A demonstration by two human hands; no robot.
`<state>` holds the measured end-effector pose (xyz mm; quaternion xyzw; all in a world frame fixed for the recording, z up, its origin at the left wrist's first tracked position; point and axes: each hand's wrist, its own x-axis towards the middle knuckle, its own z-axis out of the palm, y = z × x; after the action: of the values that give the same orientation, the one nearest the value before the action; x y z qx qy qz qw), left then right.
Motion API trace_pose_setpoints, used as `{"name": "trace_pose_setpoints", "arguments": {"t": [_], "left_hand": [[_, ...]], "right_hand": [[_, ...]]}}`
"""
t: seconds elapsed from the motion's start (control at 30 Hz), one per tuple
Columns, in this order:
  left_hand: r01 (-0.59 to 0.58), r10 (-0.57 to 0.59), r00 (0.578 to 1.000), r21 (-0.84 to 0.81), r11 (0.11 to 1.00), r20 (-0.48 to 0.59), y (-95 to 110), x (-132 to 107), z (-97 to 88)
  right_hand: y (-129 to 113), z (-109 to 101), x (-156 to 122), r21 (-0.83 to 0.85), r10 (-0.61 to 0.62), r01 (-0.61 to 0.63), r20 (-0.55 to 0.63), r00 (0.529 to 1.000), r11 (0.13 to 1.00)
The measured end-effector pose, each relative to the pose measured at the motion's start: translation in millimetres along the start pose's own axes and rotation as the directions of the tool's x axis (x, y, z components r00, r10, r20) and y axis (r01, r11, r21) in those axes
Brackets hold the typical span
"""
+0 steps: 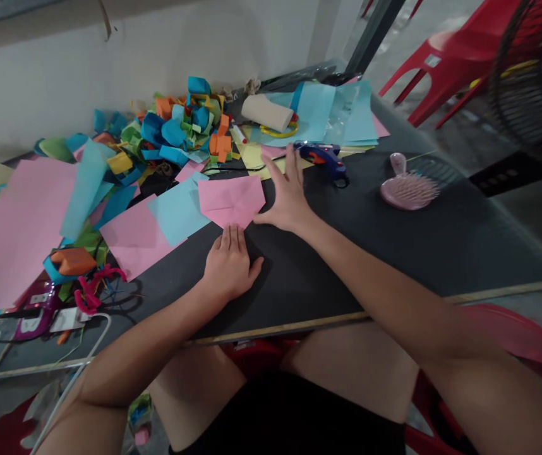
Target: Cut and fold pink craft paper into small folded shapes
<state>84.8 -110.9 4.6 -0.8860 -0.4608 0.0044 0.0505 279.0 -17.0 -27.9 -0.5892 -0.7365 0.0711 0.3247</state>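
A folded pink paper (231, 200) lies on the dark table (394, 253), pointing toward me. My left hand (231, 264) rests flat on the table, its fingertips touching the paper's near tip, fingers stretched out together. My right hand (288, 196) lies open with spread fingers, its thumb at the paper's right edge. Neither hand grips anything. A light blue sheet (176, 212) lies partly under the pink paper on its left.
A heap of coloured folded paper pieces (180, 129) and loose pink and blue sheets (29, 215) cover the left. A blue glue gun (324, 157), pink hairbrush (407, 186), paper roll (267, 112) and stacked sheets (332, 114) lie farther back. Red chairs (446, 57) stand beyond.
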Motion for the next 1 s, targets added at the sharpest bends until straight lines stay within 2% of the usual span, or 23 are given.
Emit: {"name": "trace_pose_setpoints", "arguments": {"t": [0.1,0.27,0.47,0.67,0.83,1.0], "left_hand": [[-0.007,0.007,1.000,0.004,1.000,-0.014,0,0,0.0],[-0.011,0.011,1.000,0.008,1.000,0.016,0,1,-1.1],[0.001,-0.001,1.000,0.009,1.000,0.004,0,0,-1.0],[0.001,-0.001,1.000,0.003,1.000,0.011,0,0,-2.3],[0.014,-0.013,1.000,-0.015,1.000,0.017,1,0,-3.2],[0.007,-0.007,1.000,-0.003,1.000,-0.004,0,0,-2.3]], "right_hand": [[-4,3,1,0.002,-0.025,0.025,0.030,0.999,1.000],[8,-2,5,-0.013,0.020,-0.020,-0.010,1.000,1.000],[-20,6,-8,0.025,-0.056,0.054,0.098,0.994,0.998],[-11,3,-3,-0.003,0.031,-0.031,0.046,0.998,1.000],[-19,8,-7,0.032,-0.020,0.017,0.091,0.996,0.999],[-14,5,-3,0.026,0.034,-0.035,0.021,0.999,0.999]]}}
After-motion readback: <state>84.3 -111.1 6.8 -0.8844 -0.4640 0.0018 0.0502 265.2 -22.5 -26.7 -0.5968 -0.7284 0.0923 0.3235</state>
